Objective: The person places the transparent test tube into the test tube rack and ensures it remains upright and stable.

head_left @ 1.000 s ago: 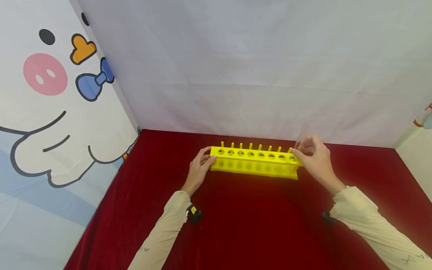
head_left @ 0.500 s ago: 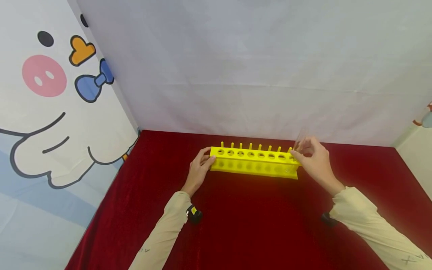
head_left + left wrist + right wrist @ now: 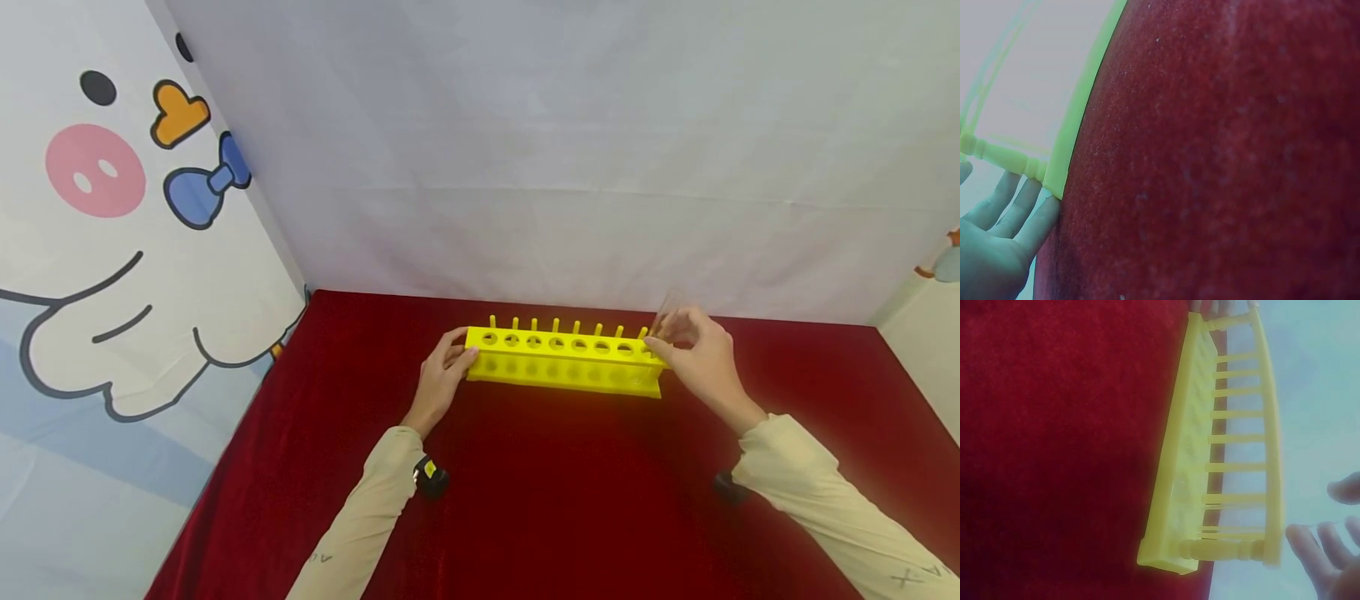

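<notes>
A yellow test tube rack (image 3: 570, 367) with a row of holes and upright pegs along its back stands on red cloth. My left hand (image 3: 438, 379) grips its left end, thumb in front; in the left wrist view the fingers (image 3: 1038, 222) lie against the rack's end post. At the opposite end, my right hand (image 3: 699, 354) pinches a clear test tube (image 3: 667, 308) near the last hole. The tube's top leans up past the fingers, and its lower part runs down into the rack. In the right wrist view the rack (image 3: 1169, 481) appears lengthwise, with the fingers (image 3: 1313, 553) beside its top plate.
Dark red cloth (image 3: 570, 500) covers the table. A pale curtain (image 3: 540, 167) hangs behind it, and a panel with a cartoon print (image 3: 150, 325) stands on the left. Each wrist wears a black camera, the left one (image 3: 431, 477) beside the sleeve.
My right hand and the test tube have sunk slightly toward the rack, so less of the tube shows above the fingers. The left hand and the rack have stayed put.
</notes>
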Tool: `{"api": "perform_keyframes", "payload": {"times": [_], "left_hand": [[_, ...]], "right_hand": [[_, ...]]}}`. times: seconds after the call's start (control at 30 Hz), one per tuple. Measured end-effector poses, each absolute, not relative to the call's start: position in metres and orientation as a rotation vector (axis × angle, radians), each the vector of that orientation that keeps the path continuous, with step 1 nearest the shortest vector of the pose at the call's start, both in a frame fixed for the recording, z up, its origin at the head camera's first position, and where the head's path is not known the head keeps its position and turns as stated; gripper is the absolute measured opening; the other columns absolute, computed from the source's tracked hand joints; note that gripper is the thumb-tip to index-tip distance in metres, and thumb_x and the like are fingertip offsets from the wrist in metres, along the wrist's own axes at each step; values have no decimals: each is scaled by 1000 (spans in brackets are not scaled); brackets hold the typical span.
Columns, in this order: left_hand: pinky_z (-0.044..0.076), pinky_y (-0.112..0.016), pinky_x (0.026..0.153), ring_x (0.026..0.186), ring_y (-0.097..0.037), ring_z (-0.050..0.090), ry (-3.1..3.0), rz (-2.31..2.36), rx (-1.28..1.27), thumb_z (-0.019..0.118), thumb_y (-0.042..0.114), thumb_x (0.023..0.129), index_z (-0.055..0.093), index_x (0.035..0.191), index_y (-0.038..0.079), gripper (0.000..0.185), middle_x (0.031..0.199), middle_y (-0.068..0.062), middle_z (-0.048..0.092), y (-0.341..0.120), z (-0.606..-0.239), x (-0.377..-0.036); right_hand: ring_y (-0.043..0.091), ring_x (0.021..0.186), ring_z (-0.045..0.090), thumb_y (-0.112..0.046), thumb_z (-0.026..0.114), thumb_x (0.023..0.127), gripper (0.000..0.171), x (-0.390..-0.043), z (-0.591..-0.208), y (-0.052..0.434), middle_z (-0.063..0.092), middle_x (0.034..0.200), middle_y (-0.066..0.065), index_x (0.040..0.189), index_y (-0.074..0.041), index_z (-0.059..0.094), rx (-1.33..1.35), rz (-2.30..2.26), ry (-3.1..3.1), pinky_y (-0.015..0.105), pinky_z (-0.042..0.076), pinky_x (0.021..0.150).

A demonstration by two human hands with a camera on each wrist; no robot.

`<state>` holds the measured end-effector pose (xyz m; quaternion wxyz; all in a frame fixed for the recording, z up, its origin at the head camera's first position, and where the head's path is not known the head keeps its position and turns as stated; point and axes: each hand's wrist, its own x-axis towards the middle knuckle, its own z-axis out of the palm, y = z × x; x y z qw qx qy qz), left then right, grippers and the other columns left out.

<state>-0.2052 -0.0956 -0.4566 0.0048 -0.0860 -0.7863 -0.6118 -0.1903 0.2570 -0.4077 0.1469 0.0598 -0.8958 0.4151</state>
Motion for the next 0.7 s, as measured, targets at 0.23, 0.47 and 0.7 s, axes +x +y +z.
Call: {"api": "perform_keyframes", "payload": {"times": [0.23,0.47,0.7], "left_hand": [[48,-43,90,110,-32,58,-2472,-1926,-273,53,24,98,43,140,10,45,125,-20,56,-97,-458,-207],[47,-43,91,110,-30,59,-2468,-1966,-267,55,37,95,43,140,23,48,125,-15,57,-104,-488,-223],[47,-43,90,110,-23,58,-2515,-1854,-304,56,45,93,43,139,31,49,122,-8,59,-111,-493,-222]], "right_hand": [[29,85,62,-23,70,87,28,-189,-405,256,63,93,13,96,-1,54,184,1195,-2599,14,47,62],[30,87,63,-25,71,86,31,-187,-405,256,63,94,13,98,-2,54,160,1206,-2618,14,47,63],[30,89,64,-30,71,86,36,-187,-406,260,64,98,13,103,-2,57,130,1246,-2653,17,49,63]]}}
